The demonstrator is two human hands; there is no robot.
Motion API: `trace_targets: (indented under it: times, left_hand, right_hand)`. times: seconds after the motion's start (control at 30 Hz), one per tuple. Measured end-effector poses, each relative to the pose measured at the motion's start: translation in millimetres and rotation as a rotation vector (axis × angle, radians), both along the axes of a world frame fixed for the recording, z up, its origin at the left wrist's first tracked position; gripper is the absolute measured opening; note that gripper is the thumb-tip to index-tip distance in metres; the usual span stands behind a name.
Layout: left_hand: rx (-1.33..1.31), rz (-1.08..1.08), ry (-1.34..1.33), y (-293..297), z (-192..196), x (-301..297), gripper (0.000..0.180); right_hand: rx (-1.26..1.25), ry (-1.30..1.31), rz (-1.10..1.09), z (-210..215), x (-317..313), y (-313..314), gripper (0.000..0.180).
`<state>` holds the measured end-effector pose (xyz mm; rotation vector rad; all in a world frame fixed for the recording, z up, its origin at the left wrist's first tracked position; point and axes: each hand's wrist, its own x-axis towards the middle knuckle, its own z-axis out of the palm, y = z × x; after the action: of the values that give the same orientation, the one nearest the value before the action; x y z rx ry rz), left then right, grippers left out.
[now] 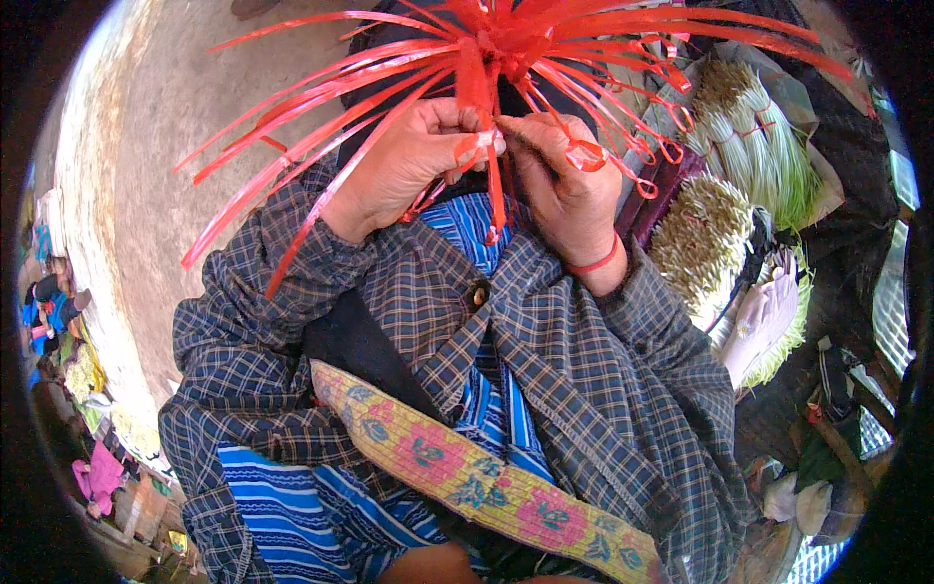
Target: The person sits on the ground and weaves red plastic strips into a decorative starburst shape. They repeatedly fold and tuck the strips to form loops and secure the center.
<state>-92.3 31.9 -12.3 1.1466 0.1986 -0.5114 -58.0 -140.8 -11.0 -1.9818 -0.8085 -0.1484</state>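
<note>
A large bunch of shiny red plastic ribbon strips spreads out in front of me, gathered near the top middle. Below the gathered part, my left hand pinches one of the red strips between thumb and fingertips. Close beside it on the right, my right hand is closed, its thumb and forefinger pressed together at the strips. A red band circles my right wrist. Several strips curl at their ends on the right, and some hang over my left forearm. What exactly sits between the right fingertips is too small to make out.
Tied bundles of thin pale stalks with green ends lie at the right, with another bundle nearer me. A flower-patterned strap crosses my lap. Grey ground stretches to the left. A person in pink is at the far lower left.
</note>
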Motion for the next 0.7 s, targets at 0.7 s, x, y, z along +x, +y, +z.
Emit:
trace_targets:
  times: [0.7]
  left_hand:
    - [0.136,0.094,-0.313,-12,8,-4,0.016]
  right_hand:
    - [0.01,0.029,-0.062,5,0,-3,0.009]
